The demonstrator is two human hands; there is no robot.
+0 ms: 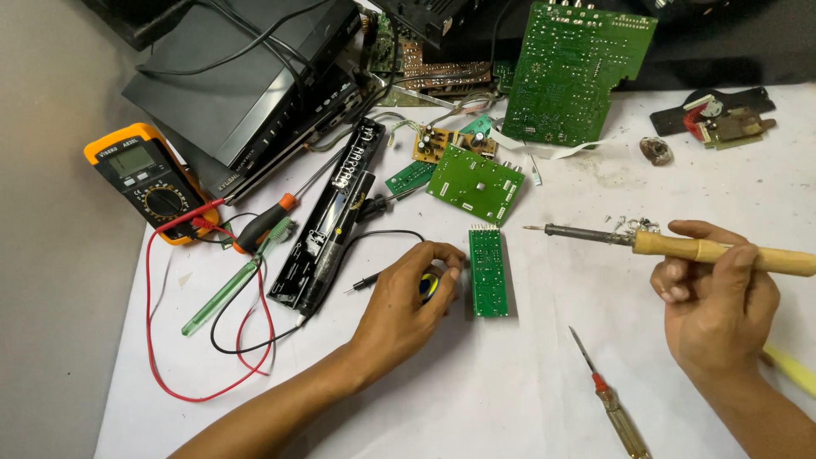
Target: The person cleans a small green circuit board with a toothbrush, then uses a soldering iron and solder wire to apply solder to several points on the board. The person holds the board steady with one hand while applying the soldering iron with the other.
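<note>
My right hand (718,293) grips the wooden handle of a soldering iron (646,242), whose metal tip points left, above the white table. A narrow green circuit board (489,272) lies flat between my hands. My left hand (408,297) rests just left of that board, fingers curled over a small blue and yellow object (429,286), most of which is hidden. A black probe tip (364,282) lies just left of that hand.
A yellow multimeter (144,178) with red and black leads sits at the left, beside an orange-handled screwdriver (268,223) and a long black panel (327,225). Several green boards (476,183) and black casings (246,81) crowd the back. A clear-handled screwdriver (612,404) lies near the front.
</note>
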